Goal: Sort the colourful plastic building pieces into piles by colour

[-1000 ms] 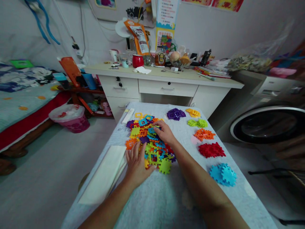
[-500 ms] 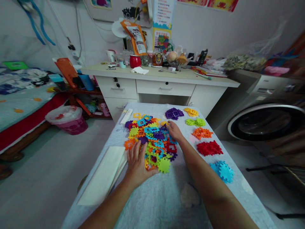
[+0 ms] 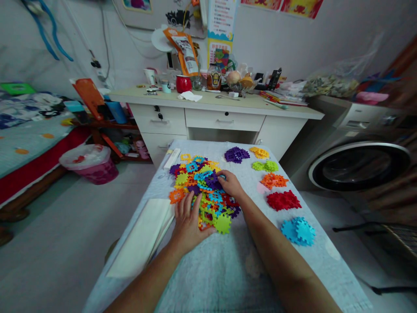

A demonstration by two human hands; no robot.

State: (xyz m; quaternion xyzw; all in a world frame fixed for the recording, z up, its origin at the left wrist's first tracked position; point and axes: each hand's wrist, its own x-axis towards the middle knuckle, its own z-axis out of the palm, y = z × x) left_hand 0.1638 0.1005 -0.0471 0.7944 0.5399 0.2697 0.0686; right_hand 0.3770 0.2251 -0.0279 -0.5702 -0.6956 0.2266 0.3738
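- Left hand (image 3: 189, 224) rests spread wide, touching the seven-o'clock edge of toothed plastic pieces (image 3: 211, 199) piled on the table (image 3: 228, 271).
- Right hand (image 3: 230, 183) curls at their two o'clock, against a purple piece (image 3: 213, 180); whether gripping, I cannot tell.
- Pink bin (image 3: 100, 174) at ten o'clock holds something red (image 3: 80, 159).

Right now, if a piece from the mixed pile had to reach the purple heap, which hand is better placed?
Probably the right hand: it is at the right side of the mixed pile, nearer the purple heap. The left hand is at the pile's near left edge, farther away.
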